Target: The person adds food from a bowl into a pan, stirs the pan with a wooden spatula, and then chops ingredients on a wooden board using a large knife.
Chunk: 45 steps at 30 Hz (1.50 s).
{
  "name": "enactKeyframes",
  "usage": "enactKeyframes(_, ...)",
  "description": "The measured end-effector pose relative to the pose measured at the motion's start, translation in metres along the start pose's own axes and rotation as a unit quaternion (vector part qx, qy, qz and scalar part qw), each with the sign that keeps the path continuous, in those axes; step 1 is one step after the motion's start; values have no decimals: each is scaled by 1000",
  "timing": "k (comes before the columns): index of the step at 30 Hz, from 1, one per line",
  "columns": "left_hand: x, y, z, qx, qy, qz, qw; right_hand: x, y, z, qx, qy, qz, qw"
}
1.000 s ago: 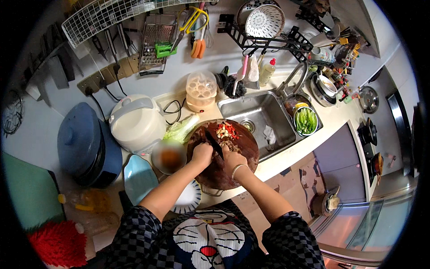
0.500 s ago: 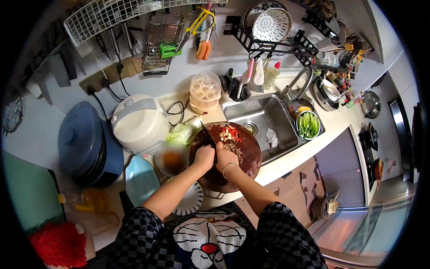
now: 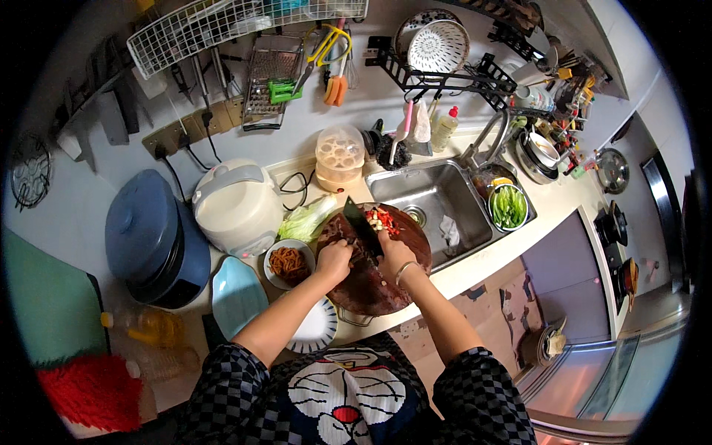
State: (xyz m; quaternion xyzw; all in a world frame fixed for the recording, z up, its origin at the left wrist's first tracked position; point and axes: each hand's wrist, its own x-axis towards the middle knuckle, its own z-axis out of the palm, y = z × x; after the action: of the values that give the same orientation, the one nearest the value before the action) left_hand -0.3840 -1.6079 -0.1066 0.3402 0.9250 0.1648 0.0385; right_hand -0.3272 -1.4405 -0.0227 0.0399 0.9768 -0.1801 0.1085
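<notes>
On a round dark wooden chopping board [image 3: 348, 285] a dark cleaver [image 3: 360, 222] lies slanted between my hands, its blade pointing away from me. My right hand [image 3: 397, 259] is closed at the near end of the cleaver; the handle is hidden beneath it. My left hand [image 3: 335, 261] is curled at the blade's left side, and what its fingers hold is hidden. Chopped red and pale pieces [image 3: 382, 221] sit beyond my right hand. Left of the board are a bowl of brown strips [image 3: 289, 265] and a pale green leafy vegetable [image 3: 305, 221].
A steel sink [image 3: 434, 189] adjoins the board on the right, with a bowl of cut green vegetables [image 3: 509, 207] beyond it. Leftward are a blue dish [image 3: 237, 289], a striped white plate [image 3: 315, 330], a cream rice cooker [image 3: 239, 208] and a blue lidded bin [image 3: 152, 237].
The cleaver and my right hand have moved right and slightly away across the board. Brown mince beside my right hand is now mostly covered. My left hand stays near the board's left side.
</notes>
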Motion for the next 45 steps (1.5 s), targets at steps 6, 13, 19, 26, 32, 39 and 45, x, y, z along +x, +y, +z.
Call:
enactKeyframes(6,7,5,0,31,-19,12,999,-16,-14,-4,-46,-66,32,996)
enactKeyframes(13,14,9,-7,72,-59,-5,996,-13,-25,-5,-72,-130,36,988)
enactKeyframes(19,19,8,-7,22,-35,-26,999,12,-23,4,-41,-110,41,992)
enactKeyframes(26,19,-5,10,32,10,-5,999,21,-35,23,-33,-72,49,996)
enactKeyframes(32,14,-6,9,8,56,-26,998,35,-27,54,-48,-38,40,997)
enactKeyframes(39,5,-8,12,-37,75,-15,996,2,0,46,3,-25,62,998)
enactKeyframes(45,6,-5,10,-1,61,10,998,9,10,14,27,-17,47,998)
